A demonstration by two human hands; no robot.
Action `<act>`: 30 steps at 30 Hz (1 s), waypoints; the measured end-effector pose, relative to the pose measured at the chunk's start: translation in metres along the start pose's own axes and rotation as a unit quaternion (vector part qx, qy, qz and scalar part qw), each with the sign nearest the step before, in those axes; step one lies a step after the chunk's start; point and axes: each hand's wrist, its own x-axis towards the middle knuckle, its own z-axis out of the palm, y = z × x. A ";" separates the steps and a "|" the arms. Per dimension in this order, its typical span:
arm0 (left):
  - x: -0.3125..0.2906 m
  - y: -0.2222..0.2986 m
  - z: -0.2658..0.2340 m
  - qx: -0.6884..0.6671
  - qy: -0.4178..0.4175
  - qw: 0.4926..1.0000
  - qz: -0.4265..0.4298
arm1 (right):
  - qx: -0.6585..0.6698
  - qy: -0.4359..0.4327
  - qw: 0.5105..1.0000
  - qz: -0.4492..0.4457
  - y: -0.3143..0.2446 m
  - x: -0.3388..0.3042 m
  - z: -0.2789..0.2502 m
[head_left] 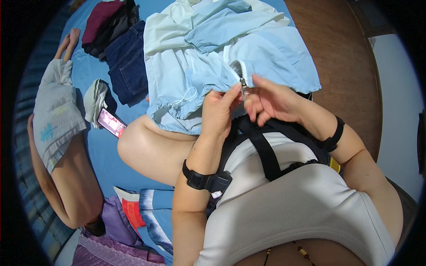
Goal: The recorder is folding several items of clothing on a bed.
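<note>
A pale blue jacket (pixel 275 48) lies spread over the bed and partly over my bent leg. A partly parted zipper (pixel 242 73) with white tape runs to its near hem, with a metal slider at the lower part. My left hand (pixel 217 111) is closed, thumb and forefinger pinching the jacket's edge at the zipper's lower end. Just right of the zipper, my right hand (pixel 277 102) has its thumb raised and its fingers loosely bent and apart, slightly blurred. Nothing shows in its grip. A white drawcord (pixel 185 95) loops out of the hem left of my left hand.
Folded dark blue jeans (pixel 126 64) and a maroon and black clothes pile (pixel 104 26) lie at the far left. Nearer are light folded cloth (pixel 94 99) and a phone (pixel 112 123) with its screen lit. Another person (pixel 73 177) lies along the bed's left side. Wooden floor (pixel 337 66) runs along the right.
</note>
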 end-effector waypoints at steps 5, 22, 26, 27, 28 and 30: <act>0.002 0.002 -0.004 -0.005 0.012 1.000 0.024 | -0.642 -0.051 0.701 -0.308 -0.008 -0.045 0.025; -0.003 0.005 0.002 -0.031 -0.040 0.999 0.001 | -0.684 0.110 0.515 -0.505 -0.015 -0.008 0.008; -0.005 0.007 0.006 0.000 -0.031 1.000 -0.006 | -0.647 0.134 0.550 -0.511 -0.012 -0.002 0.008; -0.005 0.008 0.006 -0.001 -0.032 0.999 -0.004 | -0.626 0.135 0.572 -0.513 -0.013 0.000 0.007; -0.006 0.010 0.005 0.033 -0.026 0.999 -0.013 | -0.626 0.134 0.571 -0.514 -0.014 0.000 0.008; -0.011 0.014 0.003 0.067 -0.021 0.997 -0.019 | -0.590 0.113 0.648 -0.469 -0.017 0.000 0.011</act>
